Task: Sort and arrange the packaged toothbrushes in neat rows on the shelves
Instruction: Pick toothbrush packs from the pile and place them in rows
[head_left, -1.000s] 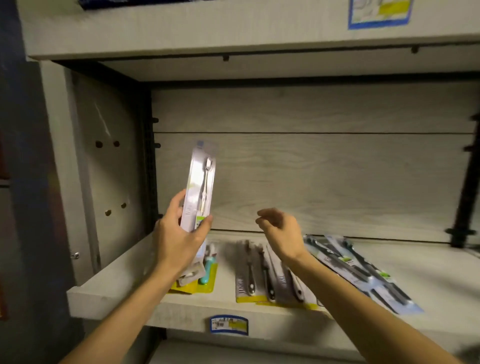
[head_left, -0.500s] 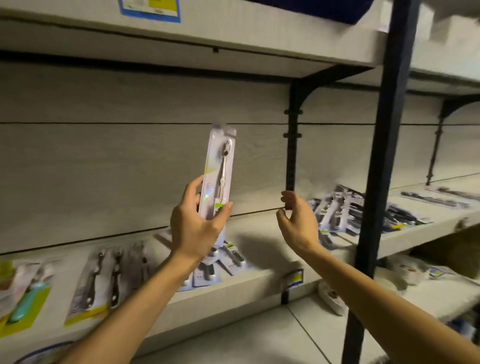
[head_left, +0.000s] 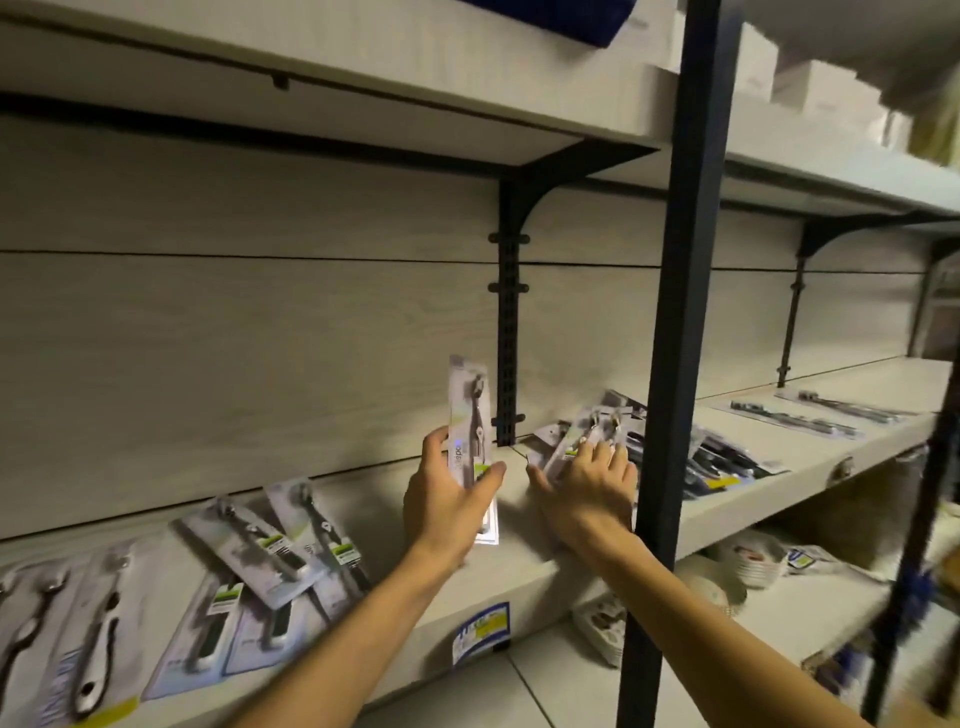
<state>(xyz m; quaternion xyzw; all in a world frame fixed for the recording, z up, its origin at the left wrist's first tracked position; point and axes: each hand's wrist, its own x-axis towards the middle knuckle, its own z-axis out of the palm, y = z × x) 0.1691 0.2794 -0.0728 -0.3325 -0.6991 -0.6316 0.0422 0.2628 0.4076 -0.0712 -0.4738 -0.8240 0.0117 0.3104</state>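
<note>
Nearest the viewer, several blister-packed toothbrushes (head_left: 249, 566) lie overlapped and askew on the front of the middle shelf (head_left: 524, 582), above a blue-and-yellow price label (head_left: 480, 631). Beyond them, the left hand (head_left: 447, 499) grips one packaged toothbrush (head_left: 469, 441) upright between thumb and fingers, its lower end near the shelf board. Just beside it, the right hand (head_left: 587, 483) lies flat, fingers extended, pressing on a loose heap of packs (head_left: 582, 431) next to the dark upright post (head_left: 670, 364). Farther right, darker packs (head_left: 722, 462) and a flat row (head_left: 800, 415) rest on the same shelf level. Risk, as judged: the pressed heap overlaps unevenly, so a push could fan packs toward the shelf edge; the held pack is grasped low and may tip.
</note>
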